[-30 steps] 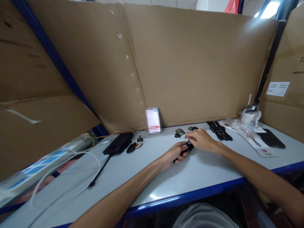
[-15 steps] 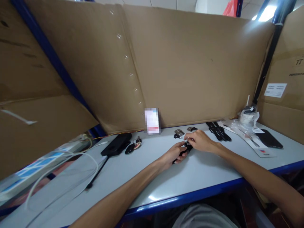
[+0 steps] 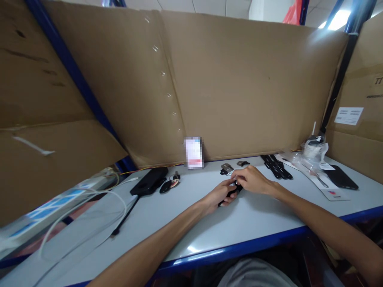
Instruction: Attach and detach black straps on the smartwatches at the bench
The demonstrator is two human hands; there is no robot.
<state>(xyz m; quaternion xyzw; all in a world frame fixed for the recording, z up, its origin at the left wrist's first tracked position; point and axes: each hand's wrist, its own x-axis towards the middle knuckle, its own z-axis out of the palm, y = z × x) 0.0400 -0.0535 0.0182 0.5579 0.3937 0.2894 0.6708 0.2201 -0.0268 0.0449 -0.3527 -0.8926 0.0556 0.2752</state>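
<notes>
Over the white tabletop (image 3: 191, 231), my left hand (image 3: 222, 194) is closed around a narrow black piece (image 3: 232, 193), whose exact kind I cannot make out. One end of it sticks out below the fingers. My right hand (image 3: 249, 179) meets it from the right, its bent fingertips pinching at the upper end of the same piece. The fingers cover most of it. Just beyond my fingertips lies a small grey metal part with black tabs (image 3: 227, 168), and a similar grey-and-black part (image 3: 243, 163) rests behind my right hand.
Several flat black strips (image 3: 275, 166) lie to the right, near a packaged tool on a card (image 3: 324, 183), a dark phone (image 3: 342, 176) and a wrapped tub (image 3: 312, 148). Leftward are keys (image 3: 170, 183), a black box (image 3: 149, 181), white cables and a power strip (image 3: 50, 209). Cardboard (image 3: 239, 91) walls the back.
The whole view has shifted slightly. Both hands stay together on the black piece, with only a small shift of the right fingers.
</notes>
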